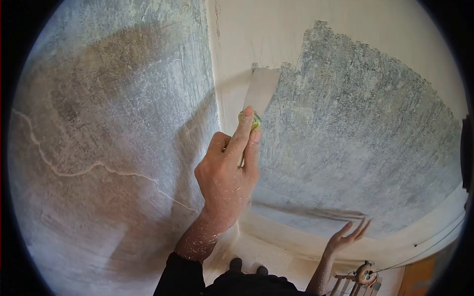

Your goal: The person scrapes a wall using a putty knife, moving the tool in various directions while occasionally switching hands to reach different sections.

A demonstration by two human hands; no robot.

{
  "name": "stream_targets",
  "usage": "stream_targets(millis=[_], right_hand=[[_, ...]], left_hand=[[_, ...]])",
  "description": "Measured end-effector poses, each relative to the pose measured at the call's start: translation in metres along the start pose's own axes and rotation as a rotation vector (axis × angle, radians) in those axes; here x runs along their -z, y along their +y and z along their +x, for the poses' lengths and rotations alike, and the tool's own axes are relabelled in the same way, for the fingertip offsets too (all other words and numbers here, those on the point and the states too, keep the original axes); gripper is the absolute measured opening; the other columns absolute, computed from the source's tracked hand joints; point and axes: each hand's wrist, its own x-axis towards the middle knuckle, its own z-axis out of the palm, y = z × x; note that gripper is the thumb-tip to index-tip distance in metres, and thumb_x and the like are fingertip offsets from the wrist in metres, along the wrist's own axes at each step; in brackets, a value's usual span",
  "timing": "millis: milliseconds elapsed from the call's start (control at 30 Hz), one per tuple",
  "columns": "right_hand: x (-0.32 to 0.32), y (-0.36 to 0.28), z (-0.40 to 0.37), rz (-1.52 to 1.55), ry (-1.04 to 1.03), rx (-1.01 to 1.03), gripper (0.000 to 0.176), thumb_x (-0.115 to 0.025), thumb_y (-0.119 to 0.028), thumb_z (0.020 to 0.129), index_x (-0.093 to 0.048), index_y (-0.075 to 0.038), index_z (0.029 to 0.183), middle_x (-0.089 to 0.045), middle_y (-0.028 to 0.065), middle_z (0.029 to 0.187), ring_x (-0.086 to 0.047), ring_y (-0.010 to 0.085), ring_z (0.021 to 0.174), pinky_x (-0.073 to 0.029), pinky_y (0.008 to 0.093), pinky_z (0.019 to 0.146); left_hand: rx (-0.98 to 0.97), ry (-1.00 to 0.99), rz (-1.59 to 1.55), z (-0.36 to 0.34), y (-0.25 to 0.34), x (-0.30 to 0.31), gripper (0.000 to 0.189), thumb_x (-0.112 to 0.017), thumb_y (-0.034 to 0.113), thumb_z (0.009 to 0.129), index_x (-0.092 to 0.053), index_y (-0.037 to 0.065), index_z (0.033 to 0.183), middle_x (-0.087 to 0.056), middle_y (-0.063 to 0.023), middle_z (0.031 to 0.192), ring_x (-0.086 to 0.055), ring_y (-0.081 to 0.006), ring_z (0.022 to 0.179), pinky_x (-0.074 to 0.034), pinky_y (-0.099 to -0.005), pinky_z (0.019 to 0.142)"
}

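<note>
My left hand (224, 172), speckled with white dust, is closed round the green-trimmed handle (257, 121) of a scraper. The wide blade (263, 86) points up and lies against the right wall, its top edge where cream coating meets exposed grey surface. One finger rests along the handle towards the blade. Low on the right, my right hand (345, 238) has its fingers spread, holds nothing and is near the lower part of the wall; whether it touches the wall I cannot tell.
The left wall (98, 123) is grey and scraped, with a pale crack line (98, 165) across it. A cream strip (228, 98) runs beside the corner. At the bottom right are a round orange-and-white device (366, 274), a wooden stand (337, 285) and cables. My feet show below.
</note>
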Motion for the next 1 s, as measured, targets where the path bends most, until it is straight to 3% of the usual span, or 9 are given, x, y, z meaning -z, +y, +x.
stream_targets(millis=[167, 200, 333, 433, 533, 600, 867, 933, 1000], right_hand=[[-0.031, 0.044, 0.013, -0.055, -0.041, 0.166, 0.077, -0.033, -0.053, 0.102, 0.0, -0.008, 0.156, 0.008, 0.021, 0.161, 0.01, 0.0409, 0.148, 0.001, 0.0571, 0.117], [-0.034, 0.052, 0.014, -0.093, -0.117, 0.172, 0.086, -0.029, -0.059, 0.1, 0.014, -0.007, 0.154, 0.021, 0.0204, 0.159, 0.022, 0.0421, 0.145, 0.012, 0.0585, 0.114], [-0.033, 0.067, 0.009, -0.078, -0.184, 0.224, 0.088, -0.026, -0.061, 0.1, 0.014, -0.003, 0.153, 0.022, 0.0244, 0.157, 0.024, 0.0438, 0.144, 0.016, 0.0596, 0.112], [-0.03, 0.066, 0.01, -0.068, -0.208, 0.261, 0.089, -0.026, -0.062, 0.099, 0.014, -0.003, 0.153, 0.024, 0.0244, 0.157, 0.026, 0.0446, 0.143, 0.017, 0.0608, 0.111], [-0.03, 0.074, 0.008, -0.071, -0.245, 0.266, 0.091, -0.027, -0.063, 0.098, 0.014, -0.003, 0.153, 0.025, 0.0244, 0.156, 0.027, 0.0449, 0.142, 0.018, 0.0613, 0.11], [-0.025, 0.082, 0.007, -0.05, -0.279, 0.267, 0.092, -0.027, -0.064, 0.098, 0.013, -0.003, 0.153, 0.026, 0.0244, 0.156, 0.028, 0.0446, 0.142, 0.019, 0.0616, 0.109], [-0.042, 0.082, 0.004, -0.083, -0.196, 0.265, 0.09, -0.028, -0.065, 0.097, 0.009, -0.005, 0.155, 0.021, 0.0243, 0.158, 0.024, 0.0466, 0.143, 0.018, 0.0633, 0.109], [-0.035, 0.059, 0.011, -0.032, -0.173, 0.2, 0.086, -0.028, -0.061, 0.099, 0.005, -0.006, 0.155, 0.02, 0.0243, 0.158, 0.025, 0.0462, 0.142, 0.019, 0.0647, 0.108], [-0.032, 0.021, 0.028, 0.019, -0.127, 0.187, 0.081, -0.027, -0.059, 0.1, -0.001, -0.006, 0.156, 0.015, 0.0234, 0.159, 0.023, 0.0454, 0.144, 0.019, 0.0651, 0.107]], left_hand=[[-0.011, 0.075, 0.028, -0.002, -0.005, -0.013, 0.038, -0.073, 0.02, 0.089, -0.067, 0.018, 0.126, -0.047, 0.0002, 0.06, -0.042, -0.0064, 0.05, -0.034, -0.0249, 0.043], [0.111, 0.041, 0.03, 0.009, 0.016, -0.003, 0.03, -0.069, 0.015, 0.092, -0.07, 0.013, 0.122, -0.051, 0.0014, 0.063, -0.044, -0.0051, 0.057, -0.037, -0.025, 0.051], [0.12, 0.023, 0.0, -0.001, 0.004, 0.003, 0.031, -0.072, 0.019, 0.09, -0.071, 0.017, 0.12, -0.048, -0.0018, 0.057, -0.043, -0.0072, 0.05, -0.037, -0.0274, 0.047], [0.041, 0.148, 0.097, 0.009, 0.009, -0.014, 0.029, -0.072, 0.019, 0.09, -0.072, 0.017, 0.118, -0.046, -0.0019, 0.055, -0.043, -0.0076, 0.05, -0.037, -0.0275, 0.047], [0.171, 0.117, -0.022, 0.015, 0.019, -0.002, 0.028, -0.073, 0.02, 0.089, -0.073, 0.018, 0.117, -0.045, -0.0024, 0.054, -0.042, -0.0087, 0.048, -0.037, -0.0287, 0.047], [0.155, 0.111, 0.02, -0.001, 0.015, -0.005, 0.028, -0.073, 0.022, 0.089, -0.073, 0.018, 0.117, -0.046, -0.0029, 0.054, -0.042, -0.0092, 0.048, -0.037, -0.0294, 0.047], [0.111, 0.08, 0.086, 0.009, 0.01, 0.0, 0.027, -0.069, 0.025, 0.092, -0.072, 0.016, 0.118, -0.048, -0.0048, 0.055, -0.044, -0.0118, 0.049, -0.038, -0.0312, 0.048], [0.096, 0.136, 0.06, 0.023, 0.016, -0.005, 0.029, -0.069, 0.022, 0.092, -0.07, 0.015, 0.12, -0.051, -0.0044, 0.058, -0.043, -0.0081, 0.054, -0.039, -0.0285, 0.052], [0.104, 0.066, 0.064, 0.025, 0.016, 0.004, 0.028, -0.069, 0.022, 0.093, -0.071, 0.015, 0.12, -0.05, -0.0052, 0.058, -0.044, -0.0097, 0.052, -0.039, -0.0291, 0.052]])
